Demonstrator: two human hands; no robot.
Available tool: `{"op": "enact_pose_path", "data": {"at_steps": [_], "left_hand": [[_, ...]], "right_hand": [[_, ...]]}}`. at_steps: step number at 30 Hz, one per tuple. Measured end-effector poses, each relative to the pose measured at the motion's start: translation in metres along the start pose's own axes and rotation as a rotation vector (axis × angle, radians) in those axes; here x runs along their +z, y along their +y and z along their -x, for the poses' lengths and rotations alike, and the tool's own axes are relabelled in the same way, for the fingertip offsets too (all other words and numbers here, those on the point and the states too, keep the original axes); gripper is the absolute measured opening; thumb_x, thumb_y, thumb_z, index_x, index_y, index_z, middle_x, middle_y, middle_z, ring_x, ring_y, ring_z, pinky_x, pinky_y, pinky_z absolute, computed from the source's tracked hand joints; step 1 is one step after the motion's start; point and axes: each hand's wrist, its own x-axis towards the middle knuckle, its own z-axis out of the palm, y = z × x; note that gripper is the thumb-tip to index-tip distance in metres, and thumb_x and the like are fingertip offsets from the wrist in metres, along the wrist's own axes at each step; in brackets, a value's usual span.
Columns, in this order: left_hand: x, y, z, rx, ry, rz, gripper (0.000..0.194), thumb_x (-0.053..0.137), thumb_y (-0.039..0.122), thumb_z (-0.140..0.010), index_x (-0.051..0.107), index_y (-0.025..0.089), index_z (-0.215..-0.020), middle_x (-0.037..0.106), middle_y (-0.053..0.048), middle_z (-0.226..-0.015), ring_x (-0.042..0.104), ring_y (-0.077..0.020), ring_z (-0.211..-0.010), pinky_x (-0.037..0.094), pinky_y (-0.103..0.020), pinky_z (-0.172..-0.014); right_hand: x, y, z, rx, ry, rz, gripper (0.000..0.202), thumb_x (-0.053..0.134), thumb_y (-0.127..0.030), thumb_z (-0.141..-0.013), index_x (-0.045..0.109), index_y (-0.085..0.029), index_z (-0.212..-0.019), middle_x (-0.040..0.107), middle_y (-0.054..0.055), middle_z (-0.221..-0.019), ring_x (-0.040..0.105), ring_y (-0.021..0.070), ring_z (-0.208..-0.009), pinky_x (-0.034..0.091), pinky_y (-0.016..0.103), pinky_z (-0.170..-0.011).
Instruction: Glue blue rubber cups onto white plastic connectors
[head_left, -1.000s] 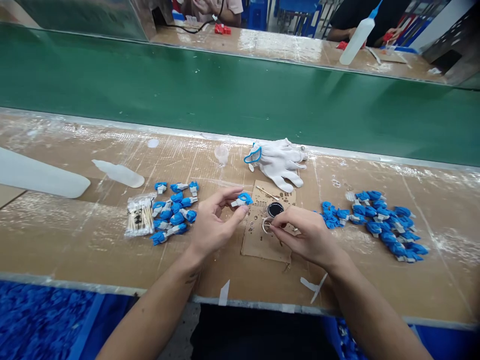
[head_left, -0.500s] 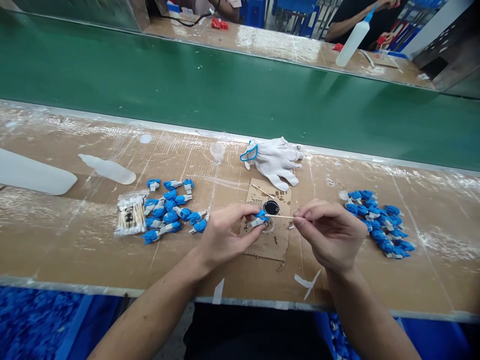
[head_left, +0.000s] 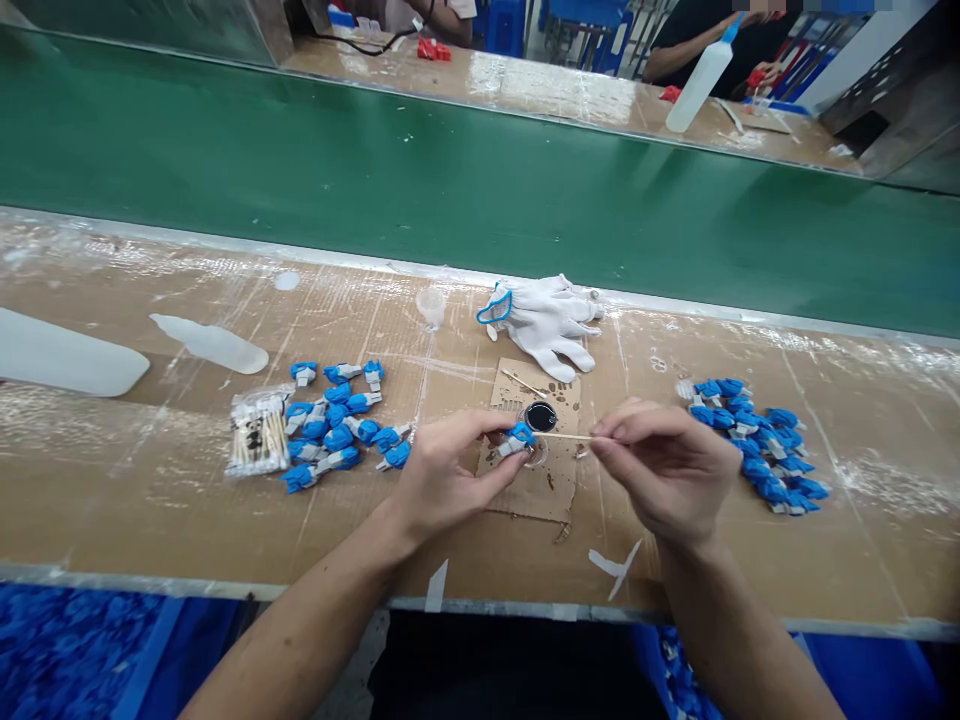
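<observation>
My left hand (head_left: 450, 470) pinches a small blue and grey part (head_left: 517, 438) between thumb and forefinger. My right hand (head_left: 667, 465) grips a thin wooden stick (head_left: 566, 436), whose far end reaches the part's right side. Just behind them, a small round cup of black liquid (head_left: 541, 416) stands on a stained piece of cardboard (head_left: 532, 495). Another stick (head_left: 523, 383) lies on that cardboard. Blue and grey parts lie in a left group (head_left: 337, 415) and a right group (head_left: 772, 455). A bag of cotton swabs (head_left: 257, 435) rests beside the left group.
White gloves (head_left: 547, 320) lie behind the cardboard. Two whitish bottles (head_left: 67, 352) (head_left: 214, 343) lie at the left. Beyond the green belt (head_left: 450, 190), two people sit near a standing bottle (head_left: 701, 85). Blue bins (head_left: 157, 650) flank me below the table edge.
My right hand has shifted slightly to the right with the stick. The part in my left hand looks slightly turned. The whole view has moved a little.
</observation>
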Motion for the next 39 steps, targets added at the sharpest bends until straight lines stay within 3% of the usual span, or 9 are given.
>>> {"op": "enact_pose_path", "data": {"at_steps": [3,8,11,17,19,23,28,33,39], "left_hand": [[-0.003,-0.001,-0.001,0.008,0.034,-0.012,0.022,0.08,0.017,-0.082,0.072,0.02,-0.103,0.08,-0.001,-0.084,0.073,-0.0147,-0.07,0.062,-0.027,-0.07],[-0.008,-0.003,-0.003,-0.012,0.057,-0.008,0.019,0.079,0.019,-0.083,0.072,0.019,-0.1,0.08,-0.001,-0.083,0.073,-0.0137,-0.068,0.062,-0.025,-0.069],[-0.01,-0.004,-0.002,-0.038,0.059,-0.013,0.018,0.078,0.021,-0.084,0.072,0.02,-0.101,0.079,-0.001,-0.083,0.072,-0.0142,-0.069,0.061,-0.027,-0.069],[-0.011,-0.01,0.004,-0.095,0.057,-0.008,0.018,0.078,0.026,-0.086,0.072,0.023,-0.103,0.075,0.0,-0.081,0.069,-0.0156,-0.072,0.057,-0.03,-0.07],[-0.011,-0.013,0.007,-0.116,0.046,0.025,0.02,0.078,0.026,-0.086,0.072,0.024,-0.105,0.075,0.0,-0.084,0.07,-0.0161,-0.075,0.056,-0.03,-0.072],[-0.011,-0.017,0.009,-0.156,0.025,0.08,0.021,0.077,0.024,-0.087,0.072,0.025,-0.108,0.077,-0.001,-0.091,0.072,-0.017,-0.084,0.056,-0.03,-0.077],[-0.013,-0.017,0.009,-0.177,0.015,0.098,0.022,0.077,0.021,-0.087,0.072,0.024,-0.108,0.077,-0.001,-0.093,0.072,-0.0165,-0.085,0.056,-0.03,-0.08],[-0.008,-0.014,0.009,-0.177,-0.002,0.18,0.022,0.077,0.019,-0.087,0.073,0.023,-0.109,0.078,-0.002,-0.094,0.072,-0.0159,-0.086,0.057,-0.028,-0.08],[0.002,-0.005,0.008,-0.255,-0.006,0.434,0.029,0.078,0.015,-0.085,0.072,0.023,-0.113,0.078,-0.003,-0.104,0.075,-0.0143,-0.095,0.06,-0.023,-0.086]], "right_hand": [[-0.019,0.0,-0.005,-0.047,-0.05,0.022,0.025,0.076,-0.003,-0.081,0.07,-0.026,-0.09,0.071,-0.002,-0.073,0.068,0.0168,-0.066,0.055,0.033,-0.057],[-0.016,0.009,-0.008,-0.056,-0.584,0.232,0.014,0.07,-0.009,-0.091,0.068,-0.023,-0.09,0.074,0.001,-0.082,0.068,0.0162,-0.074,0.056,0.033,-0.065],[-0.016,0.013,-0.009,-0.034,-0.721,0.292,0.005,0.07,-0.02,-0.094,0.071,-0.023,-0.098,0.075,0.004,-0.097,0.07,0.0188,-0.089,0.059,0.034,-0.075],[-0.093,0.014,-0.012,0.053,0.009,0.52,0.005,0.07,-0.028,-0.095,0.074,-0.027,-0.097,0.07,0.004,-0.094,0.067,0.0177,-0.084,0.052,0.031,-0.066],[-0.113,0.019,-0.012,0.154,-0.07,0.675,0.007,0.069,-0.028,-0.094,0.075,-0.025,-0.092,0.071,0.004,-0.091,0.067,0.019,-0.084,0.052,0.033,-0.069],[-0.105,0.034,-0.011,0.313,-0.616,0.769,0.014,0.074,-0.03,-0.09,0.078,-0.025,-0.102,0.073,0.007,-0.102,0.067,0.0248,-0.096,0.054,0.041,-0.086],[-0.07,0.047,-0.012,0.322,-0.79,0.936,0.016,0.067,-0.015,-0.09,0.078,-0.022,-0.099,0.074,0.009,-0.099,0.065,0.0276,-0.095,0.052,0.042,-0.085],[-0.072,0.051,-0.013,0.286,-0.73,0.889,0.023,0.054,-0.012,-0.096,0.075,-0.018,-0.1,0.074,0.01,-0.094,0.068,0.0262,-0.091,0.053,0.042,-0.082],[-0.054,0.02,-0.006,0.083,-0.183,0.325,0.028,0.057,-0.011,-0.099,0.071,-0.028,-0.118,0.069,0.004,-0.102,0.068,0.0168,-0.086,0.056,0.031,-0.069]]}}
